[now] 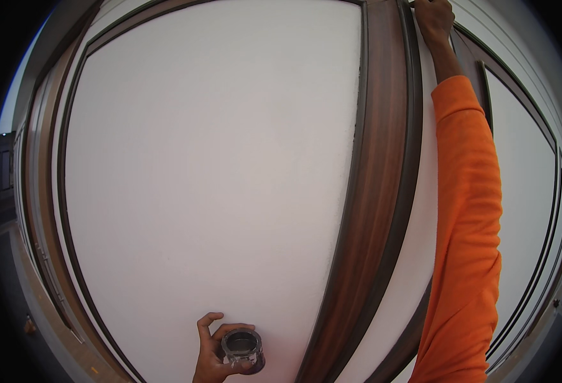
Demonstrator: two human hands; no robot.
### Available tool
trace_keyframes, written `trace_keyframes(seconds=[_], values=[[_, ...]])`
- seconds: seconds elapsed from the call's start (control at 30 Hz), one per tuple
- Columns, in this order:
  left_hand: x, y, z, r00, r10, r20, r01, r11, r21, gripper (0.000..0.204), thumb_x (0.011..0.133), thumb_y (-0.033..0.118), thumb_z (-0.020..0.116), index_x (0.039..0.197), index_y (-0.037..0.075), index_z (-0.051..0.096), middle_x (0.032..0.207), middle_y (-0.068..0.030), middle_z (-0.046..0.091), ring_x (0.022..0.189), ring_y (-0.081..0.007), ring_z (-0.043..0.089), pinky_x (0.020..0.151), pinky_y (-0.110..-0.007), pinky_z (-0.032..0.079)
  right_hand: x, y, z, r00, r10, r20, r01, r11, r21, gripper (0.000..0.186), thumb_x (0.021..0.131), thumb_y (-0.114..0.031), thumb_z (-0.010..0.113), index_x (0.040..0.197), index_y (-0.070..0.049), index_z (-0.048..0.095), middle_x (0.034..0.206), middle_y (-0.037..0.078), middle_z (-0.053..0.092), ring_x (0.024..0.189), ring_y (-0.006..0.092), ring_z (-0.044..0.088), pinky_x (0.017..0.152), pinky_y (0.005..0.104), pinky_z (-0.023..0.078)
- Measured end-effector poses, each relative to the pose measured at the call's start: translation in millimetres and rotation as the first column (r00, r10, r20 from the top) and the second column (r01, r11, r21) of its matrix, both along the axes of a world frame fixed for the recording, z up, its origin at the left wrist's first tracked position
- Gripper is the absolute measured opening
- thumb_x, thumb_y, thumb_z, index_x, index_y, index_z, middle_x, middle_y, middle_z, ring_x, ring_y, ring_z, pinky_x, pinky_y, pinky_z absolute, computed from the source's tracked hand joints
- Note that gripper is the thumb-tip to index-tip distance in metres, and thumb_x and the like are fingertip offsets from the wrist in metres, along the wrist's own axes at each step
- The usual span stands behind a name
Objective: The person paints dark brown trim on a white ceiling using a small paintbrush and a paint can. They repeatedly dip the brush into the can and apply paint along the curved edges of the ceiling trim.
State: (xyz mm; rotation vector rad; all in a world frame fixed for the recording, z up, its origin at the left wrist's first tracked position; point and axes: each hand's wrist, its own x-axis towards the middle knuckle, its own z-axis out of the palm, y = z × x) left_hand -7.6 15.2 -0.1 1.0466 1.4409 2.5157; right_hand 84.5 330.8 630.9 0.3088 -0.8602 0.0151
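My left hand (213, 354) is low in the picture, in front of the white panel (217, 172). Its thumb and fingers wrap a small dark round open pot (244, 348) with pale smears on its rim and side; the index finger sticks up, bent. What lies inside the pot looks dark and I cannot make it out. My right arm, in an orange sleeve (466, 191), reaches far up. At the top edge my right hand (435, 19) is closed beside the dark trim strip (411, 127). Whatever it holds is too small or hidden to name.
A broad brown wood-grain strip (377, 147) runs down right of the panel. Another white panel (523, 147) with dark edging stands farther right. At the left rim are a brown frame edge (45, 236) and a dark floor (22, 281).
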Motion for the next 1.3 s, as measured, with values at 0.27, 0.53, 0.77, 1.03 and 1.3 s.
trace_keyframes(seconds=[0.27, 0.53, 0.77, 1.03, 1.3], values=[[1.0, -1.3, -0.6, 0.999, -0.041, 0.006, 0.041, 0.999, -0.009, 0.108, 0.064, 0.014, 0.096, 0.138, 0.014, 0.017, 0.126, -0.0241, 0.063, 0.117, -0.0313, 0.065, 0.106, -0.046, 0.054, 3.8, -1.8, -6.3, 0.996, 0.052, 0.067, -0.051, 0.998, -0.023, 0.033, 0.095, -0.034, 0.068, 0.094, -0.001, 0.070, 0.080, 0.011, 0.071, 0.068, 0.0235, 0.066, 0.068, 0.0386, 0.053], [6.6, 6.0, 1.2, 0.999, 0.029, 0.024, -0.029, 0.999, 0.031, 0.111, 0.056, 0.008, 0.095, 0.139, 0.014, 0.021, 0.119, -0.0250, 0.065, 0.102, -0.0340, 0.071, 0.096, -0.047, 0.059, -1.4, 1.7, -3.0, 0.997, 0.069, 0.026, -0.069, 0.997, 0.030, 0.031, 0.095, -0.032, 0.068, 0.097, -0.001, 0.069, 0.082, 0.012, 0.071, 0.073, 0.0243, 0.067, 0.071, 0.0390, 0.053], [6.4, 1.9, 3.7, 0.999, -0.030, 0.017, 0.030, 0.999, -0.027, 0.108, 0.063, 0.014, 0.096, 0.137, 0.014, 0.018, 0.126, -0.0219, 0.064, 0.118, -0.0298, 0.065, 0.107, -0.045, 0.053, 0.6, 1.0, -5.6, 0.994, 0.106, 0.024, -0.107, 0.993, 0.044, 0.031, 0.095, -0.031, 0.068, 0.098, 0.000, 0.069, 0.087, 0.014, 0.073, 0.079, 0.0261, 0.069, 0.075, 0.0405, 0.054], [5.8, 3.5, 1.1, 1.000, -0.012, 0.010, 0.012, 0.999, -0.041, 0.108, 0.062, 0.014, 0.096, 0.137, 0.013, 0.019, 0.125, -0.0213, 0.064, 0.118, -0.0295, 0.065, 0.107, -0.045, 0.053, -1.6, 2.6, -5.4, 0.998, 0.057, -0.020, -0.058, 0.998, -0.027, 0.028, 0.095, -0.029, 0.069, 0.095, -0.001, 0.069, 0.084, 0.013, 0.072, 0.077, 0.0251, 0.068, 0.075, 0.0393, 0.053], [7.5, 7.0, 0.0, 1.000, 0.017, 0.024, -0.017, 1.000, -0.006, 0.111, 0.059, 0.015, 0.097, 0.139, 0.012, 0.019, 0.123, -0.0240, 0.064, 0.113, -0.0314, 0.066, 0.104, -0.045, 0.054, 0.3, -4.7, -11.5, 0.980, 0.165, 0.112, -0.169, 0.985, 0.027, 0.028, 0.094, -0.029, 0.070, 0.097, -0.001, 0.070, 0.088, 0.012, 0.074, 0.082, 0.0226, 0.070, 0.078, 0.0380, 0.055]])
